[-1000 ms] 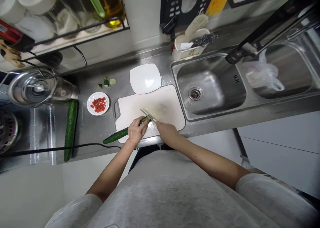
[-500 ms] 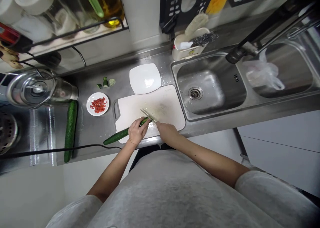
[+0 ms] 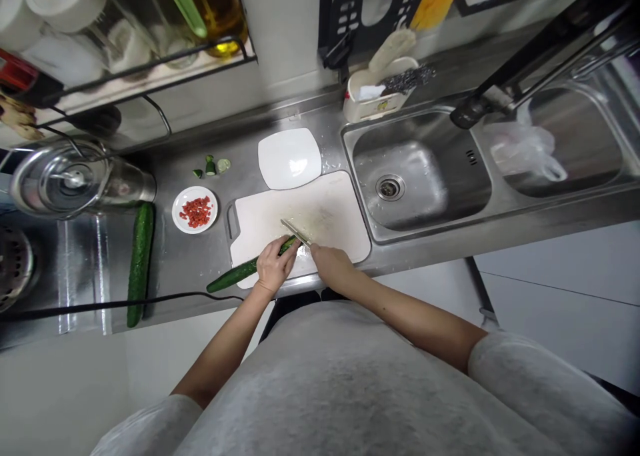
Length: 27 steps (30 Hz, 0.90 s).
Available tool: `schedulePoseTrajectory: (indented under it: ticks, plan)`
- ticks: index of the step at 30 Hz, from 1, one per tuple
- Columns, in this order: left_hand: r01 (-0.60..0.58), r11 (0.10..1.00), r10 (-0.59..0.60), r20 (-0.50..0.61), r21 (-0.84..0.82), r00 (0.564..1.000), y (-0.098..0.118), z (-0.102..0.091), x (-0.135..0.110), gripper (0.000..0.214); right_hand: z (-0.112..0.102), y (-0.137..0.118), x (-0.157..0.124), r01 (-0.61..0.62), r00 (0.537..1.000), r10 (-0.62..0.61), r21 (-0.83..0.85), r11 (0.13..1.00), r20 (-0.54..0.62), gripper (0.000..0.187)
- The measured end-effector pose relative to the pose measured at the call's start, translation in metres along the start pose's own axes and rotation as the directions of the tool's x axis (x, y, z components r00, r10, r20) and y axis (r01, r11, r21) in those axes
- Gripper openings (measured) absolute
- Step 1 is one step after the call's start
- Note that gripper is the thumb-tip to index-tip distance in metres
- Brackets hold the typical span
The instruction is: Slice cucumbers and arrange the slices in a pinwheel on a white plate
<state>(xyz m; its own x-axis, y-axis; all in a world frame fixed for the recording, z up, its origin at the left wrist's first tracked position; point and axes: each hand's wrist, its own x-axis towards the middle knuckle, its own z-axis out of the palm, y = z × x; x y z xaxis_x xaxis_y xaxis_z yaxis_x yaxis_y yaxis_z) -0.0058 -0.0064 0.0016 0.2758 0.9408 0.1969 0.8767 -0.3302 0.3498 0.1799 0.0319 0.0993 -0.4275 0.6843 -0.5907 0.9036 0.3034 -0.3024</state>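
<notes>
Head view down onto a brushed steel surface (image 3: 190,263), streaked with reflections. Close to its near edge, a pale plastic board (image 3: 330,209), rectangular with rounded corners, a slot handle at the left end and faint wet smears across the middle.

Left hand (image 3: 273,269) curled down over a dark green, bumpy cucumber (image 3: 235,274), pinning it to the board's near left corner. Uncut end jutting left off the board, over the surface. Right hand (image 3: 331,264) closed round the handle of a knife (image 3: 295,231), thin blade slanting to the far left, meeting the cucumber just beside the left fingertips. Open board right of the blade.

Just beyond the board, a glossy white square plate (image 3: 290,157) with soft corners. Left of the board, a small round white dish (image 3: 195,209) of diced red bits, with green offcuts (image 3: 213,166) behind it. Further left, a whole second cucumber (image 3: 139,263) lying near-to-far, and a black cable (image 3: 125,301) running along the near edge. Right of the board, a steel sink (image 3: 415,183), rim just beside the board's end. Small label on the white caddy (image 3: 375,96) by the far wall, too small to read.
</notes>
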Motion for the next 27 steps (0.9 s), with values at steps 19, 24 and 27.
schedulePoseTrajectory:
  ticks: [19,24,27]
  plan:
    - [0.045,0.998,-0.043,0.042,-0.04,0.998,0.002,-0.003,0.002,0.035,0.013,0.001,0.007,-0.023,1.0,0.022,-0.03,0.999,-0.019,0.03]
    - [0.064,0.998,-0.063,0.054,-0.029,0.997,0.002,-0.002,0.002,0.036,0.016,0.003,0.011,-0.037,0.999,0.037,-0.021,0.999,-0.015,0.032]
    - [0.065,0.997,-0.063,0.043,-0.045,0.997,0.001,-0.003,0.002,0.036,0.018,0.008,0.011,-0.032,0.999,0.032,-0.018,0.999,-0.013,0.031]
